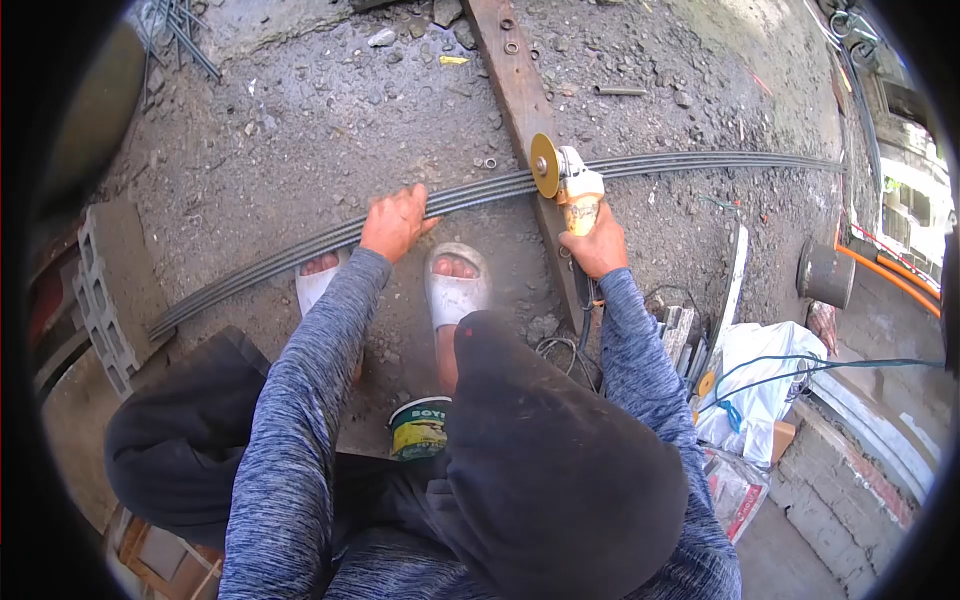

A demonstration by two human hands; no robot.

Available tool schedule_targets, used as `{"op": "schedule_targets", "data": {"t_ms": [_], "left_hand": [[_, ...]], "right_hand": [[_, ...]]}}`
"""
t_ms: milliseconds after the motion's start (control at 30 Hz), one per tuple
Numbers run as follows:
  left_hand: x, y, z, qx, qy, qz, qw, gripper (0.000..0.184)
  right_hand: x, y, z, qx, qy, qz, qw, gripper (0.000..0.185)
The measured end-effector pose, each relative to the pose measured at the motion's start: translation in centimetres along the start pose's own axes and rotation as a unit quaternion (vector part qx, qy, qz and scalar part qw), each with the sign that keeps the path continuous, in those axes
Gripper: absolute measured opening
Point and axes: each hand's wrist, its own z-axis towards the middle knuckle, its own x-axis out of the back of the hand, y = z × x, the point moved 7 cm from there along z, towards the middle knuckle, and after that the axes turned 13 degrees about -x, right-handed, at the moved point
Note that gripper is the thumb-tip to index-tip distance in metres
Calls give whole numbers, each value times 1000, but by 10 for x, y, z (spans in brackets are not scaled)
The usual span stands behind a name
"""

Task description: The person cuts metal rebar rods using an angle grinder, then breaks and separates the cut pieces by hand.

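Observation:
A bundle of several long steel rebars (275, 262) runs across my view, from the lower left to the upper right. My left hand (396, 222) is closed over the bundle, left of the wooden plank (522, 100) that the bars cross. In my right hand (603, 245) is a yellow angle grinder (581, 193), gripped by its body. Its round cutting disc (545, 166) stands at the bars above the plank; whether it touches them I cannot tell. A cord (584, 335) trails from the grinder's rear.
My feet in white slippers (460, 295) are close below the bars. A paint bucket (419, 428) stands between my legs. Hollow blocks (105, 300) are at left; a white plastic bag (760, 375) and metal pieces (680, 335) lie at right. Metal rings (511, 47) rest on the plank.

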Motion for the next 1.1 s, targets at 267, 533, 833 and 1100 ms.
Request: {"op": "schedule_targets", "data": {"t_ms": [267,533,833,1100], "left_hand": [[4,1,1,-3,2,2,1000,47],[9,2,2,3,-1,-13,1000,47],[7,0,3,20,-18,-27,999,46],[6,-2,2,10,-1,-57,998,45]], "right_hand": [[-2,1,2,8,-2,2,1000,62],[-1,-3,0,20,11,-11,1000,60],[-4,-3,3,26,16,-12,999,64],[-4,-6,1,7,6,-7,1000,65]]}}
